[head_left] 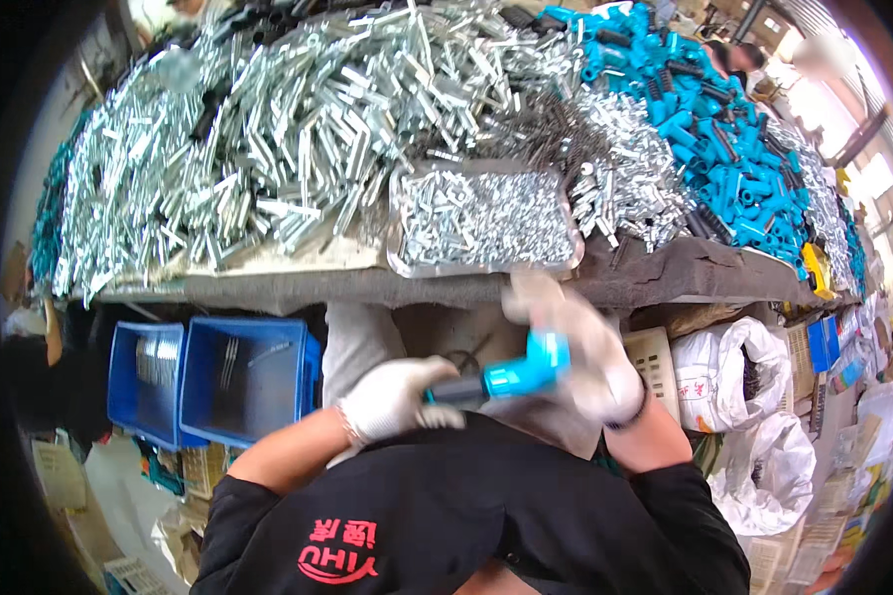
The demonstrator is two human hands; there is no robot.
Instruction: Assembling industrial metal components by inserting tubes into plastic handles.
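Note:
In front of my body, my left hand (pixel 402 397), in a white glove, is closed around the black end of a turquoise-and-black plastic tool handle (pixel 524 375). The handle lies nearly level, its turquoise end pointing right. My right hand (pixel 580 347), also gloved, is against or just over that turquoise end; motion smears its fingers, so their grip cannot be made out. Beyond it, on the bench edge, a metal tray (pixel 397 253) holds many small silver metal parts (pixel 486 218).
Long silver metal pieces (pixel 308 129) cover the bench, with dark springs (pixel 551 129) and turquoise plastic housings (pixel 734 169) toward the right. Blue bins (pixel 313 372) stand below the bench at left. White sacks (pixel 700 372) and a cream crate (pixel 650 357) sit at right.

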